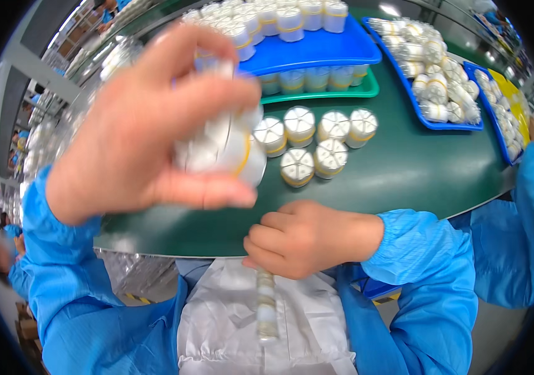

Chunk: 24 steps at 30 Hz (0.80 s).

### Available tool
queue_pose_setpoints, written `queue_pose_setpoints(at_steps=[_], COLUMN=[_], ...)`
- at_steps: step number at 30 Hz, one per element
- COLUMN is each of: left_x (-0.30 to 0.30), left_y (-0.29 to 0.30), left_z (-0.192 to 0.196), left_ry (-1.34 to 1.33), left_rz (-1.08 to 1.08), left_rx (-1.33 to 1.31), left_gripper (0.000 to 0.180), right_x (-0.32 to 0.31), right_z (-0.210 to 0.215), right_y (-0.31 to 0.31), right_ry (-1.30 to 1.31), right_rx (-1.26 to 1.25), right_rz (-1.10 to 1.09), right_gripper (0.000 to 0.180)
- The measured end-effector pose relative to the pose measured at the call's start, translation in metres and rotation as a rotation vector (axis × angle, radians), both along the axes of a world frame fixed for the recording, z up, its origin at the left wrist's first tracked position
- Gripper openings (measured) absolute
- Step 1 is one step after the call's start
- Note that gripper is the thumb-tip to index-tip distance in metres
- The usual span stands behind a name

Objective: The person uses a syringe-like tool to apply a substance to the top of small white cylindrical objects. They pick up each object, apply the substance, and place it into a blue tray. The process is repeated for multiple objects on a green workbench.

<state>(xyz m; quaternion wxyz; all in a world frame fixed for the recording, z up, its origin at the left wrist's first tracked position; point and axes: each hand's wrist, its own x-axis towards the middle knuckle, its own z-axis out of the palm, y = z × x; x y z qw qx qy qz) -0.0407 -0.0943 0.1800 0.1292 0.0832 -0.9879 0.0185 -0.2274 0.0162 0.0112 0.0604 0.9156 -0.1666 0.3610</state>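
Note:
My left hand, blurred and raised over the table's left part, is closed around white cylinders with a yellow band; how many it holds is unclear. My right hand rests curled at the table's near edge. Below its fingers, in front of the white apron, a narrow, banded translucent strip hangs down; the fingers hide its upper end. Just beyond the hands, a small group of similar cylinders stands upright on the green table, their tops divided into wedge-like segments.
A blue tray of upright cylinders sits above a green tray holding more. To the right, a blue tray carries wrapped white pieces. Another blue tray lies by a yellow sheet, near a co-worker's blue sleeve.

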Motion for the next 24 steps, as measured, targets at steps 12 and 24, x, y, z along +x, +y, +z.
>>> queue_pose_setpoints(at_steps=[12, 24], left_x=[0.038, 0.017], left_y=[0.036, 0.031], left_z=[-0.104, -0.123], left_ry=[0.038, 0.046], left_rz=[0.139, 0.028], left_rx=[0.093, -0.03], left_gripper=[0.056, 0.062], right_x=[0.003, 0.009], right_z=[-0.005, -0.004], right_y=[-0.001, 0.011], right_ry=[0.038, 0.013], right_rx=[0.084, -0.056], right_rz=[0.077, 0.102], right_gripper=[0.025, 0.024])
